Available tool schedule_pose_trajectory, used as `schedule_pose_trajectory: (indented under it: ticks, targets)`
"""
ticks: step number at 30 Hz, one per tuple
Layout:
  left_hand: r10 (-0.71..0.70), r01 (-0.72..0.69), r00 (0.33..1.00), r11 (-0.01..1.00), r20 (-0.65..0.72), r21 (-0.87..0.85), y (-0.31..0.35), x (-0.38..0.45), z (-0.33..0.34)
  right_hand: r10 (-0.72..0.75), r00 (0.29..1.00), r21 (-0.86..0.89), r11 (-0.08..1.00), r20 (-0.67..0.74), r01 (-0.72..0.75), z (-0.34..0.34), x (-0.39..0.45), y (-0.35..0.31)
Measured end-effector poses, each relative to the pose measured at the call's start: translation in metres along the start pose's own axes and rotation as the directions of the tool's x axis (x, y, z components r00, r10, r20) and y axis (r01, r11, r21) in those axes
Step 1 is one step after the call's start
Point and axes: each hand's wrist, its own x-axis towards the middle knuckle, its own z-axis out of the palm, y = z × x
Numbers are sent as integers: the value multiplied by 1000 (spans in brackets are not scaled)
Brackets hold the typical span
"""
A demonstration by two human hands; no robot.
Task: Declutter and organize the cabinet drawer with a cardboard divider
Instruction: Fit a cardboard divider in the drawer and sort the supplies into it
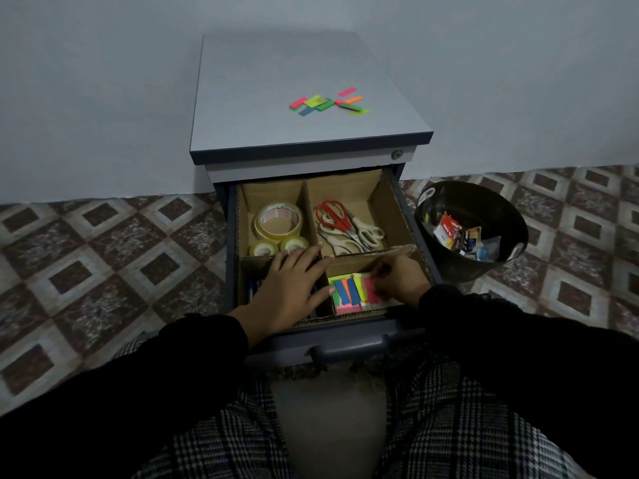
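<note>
We see the right hand (401, 280) pinching sticky flags (351, 291), lower centre of frame. Their long axes run up-frame, and the left hand (294, 283) rests flat beside them, fingers straight.

The left hand (292, 288) hides most of the near-left compartment (250, 288); possibly pens there.

The open drawer (408, 209) is walled into four cells by the cardboard divider (311, 216). Tape rolls (278, 224) fill the far-left cell, scissors (349, 226) the far-right. The left hand (294, 285) covers the near-left cell, the right hand (401, 278) the sticky notes (349, 292). Right of the drawer stands a bin (484, 202).
</note>
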Motion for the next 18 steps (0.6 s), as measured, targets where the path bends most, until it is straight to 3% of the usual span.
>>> schedule_pose_trajectory:
  ticks: [13, 18]
  targets:
    - [15, -15, 1000, 1000, 26, 17, -1, 1, -5, 5, 1000, -13, 1000, 2, -5, -2, -3, -6]
    - [35, -36, 999, 999, 22, 38, -3, 9, -20, -64, 998, -8, 998, 27, 64, -21, -5, -17]
